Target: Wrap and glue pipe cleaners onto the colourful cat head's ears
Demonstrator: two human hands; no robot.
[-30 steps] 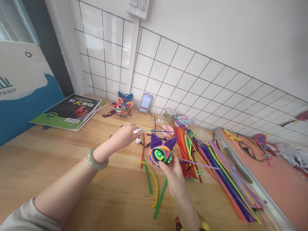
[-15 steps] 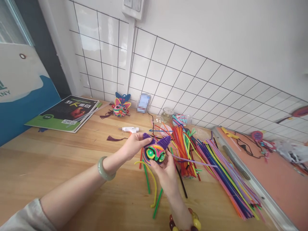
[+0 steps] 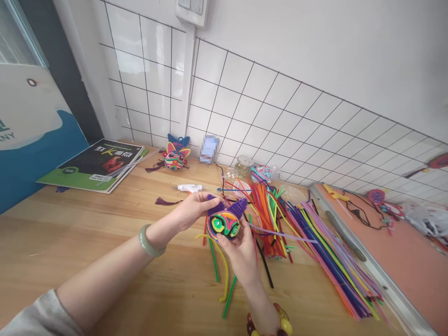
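Cat-like head (image 3: 226,224) of coloured fuzzy stems, held between two hands above the surface (image 3: 140,270).
At left, the left hand (image 3: 191,211) has its grip pinching the left-side purple ear (image 3: 217,206) between thumb and fingers; this ear looks soft and bendable, so only a light pinch seems suitable, because a strong one could bend it or pull it loose. In the middle, the round body is probably light, and its fuzzy cover should not slip; the shiny green eyes (image 3: 218,225) may detach easily, so it is better not to press them. At right, the right hand (image 3: 241,254) has its grip wrapped on the lower side, thumb in front, likely the safest place to hold.
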